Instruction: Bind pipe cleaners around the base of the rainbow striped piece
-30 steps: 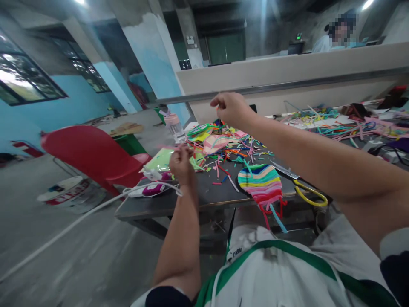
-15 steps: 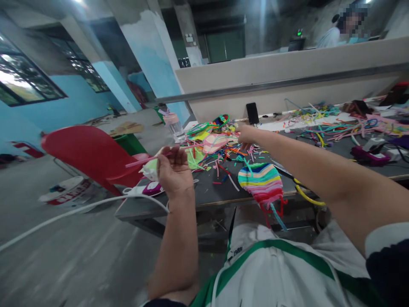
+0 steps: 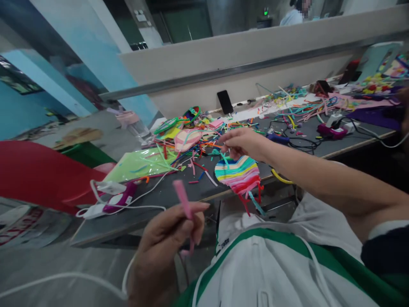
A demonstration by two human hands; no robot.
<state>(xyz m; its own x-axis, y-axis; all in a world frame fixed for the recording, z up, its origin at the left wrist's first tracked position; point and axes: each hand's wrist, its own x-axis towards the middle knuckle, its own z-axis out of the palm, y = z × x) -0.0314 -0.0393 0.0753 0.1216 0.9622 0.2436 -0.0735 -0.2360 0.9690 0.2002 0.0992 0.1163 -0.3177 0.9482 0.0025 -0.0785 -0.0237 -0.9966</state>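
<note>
Thumb and fingers of the left hand (image 3: 168, 230) pinch one pink strip (image 3: 182, 197), nearer the body than the tabletop (image 3: 338, 146); the right hand (image 3: 241, 143), loosely curled, its grip unclear, hangs at one striped piece's (image 3: 238, 175) far edge. Two purple devices (image 3: 128, 194), one phone (image 3: 225, 102) and uncountable scraps (image 3: 193, 167) surround them, the right forearm crossing above one yellow handle (image 3: 279, 176).

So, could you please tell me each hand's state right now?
Left hand: closed, holding a pink strip.
Right hand: partly curled; whether its grip holds anything cannot be told.
</note>
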